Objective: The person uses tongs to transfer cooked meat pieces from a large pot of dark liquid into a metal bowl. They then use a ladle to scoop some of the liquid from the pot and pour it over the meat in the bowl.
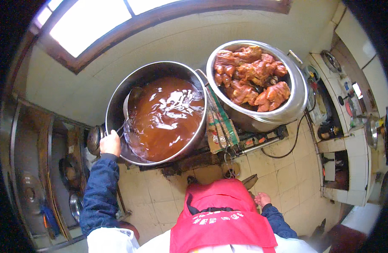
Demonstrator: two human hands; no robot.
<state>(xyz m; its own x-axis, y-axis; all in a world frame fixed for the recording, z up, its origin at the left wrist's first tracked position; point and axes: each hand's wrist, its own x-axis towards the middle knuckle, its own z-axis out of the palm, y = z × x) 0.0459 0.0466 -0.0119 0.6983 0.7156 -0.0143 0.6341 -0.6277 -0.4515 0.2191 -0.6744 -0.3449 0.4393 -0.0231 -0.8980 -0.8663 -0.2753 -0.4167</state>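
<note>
My left hand (110, 144) is closed at the left rim of a large, deep metal pot (156, 64). It grips the handle of a strainer (127, 109), whose curved rim dips into reddish-brown broth (164, 126). How much of the strainer lies under the liquid is hidden. Light glints off the rippled surface. My right hand (262, 200) hangs low beside my red apron (225, 218), apart from the pots, fingers loosely spread and holding nothing. Right of the broth pot, a second large metal pot (300, 95) is heaped with reddish-brown cooked meat (254, 76).
Flattened cardboard (221, 131) lies between the pots, with metal tongs (228, 158) hanging below. A dark hose (297, 144) curves from the stove (263, 142) over the tiled floor (276, 177). Shelves with pot lids (31, 189) stand left; a tiled counter (355, 158) is on the right.
</note>
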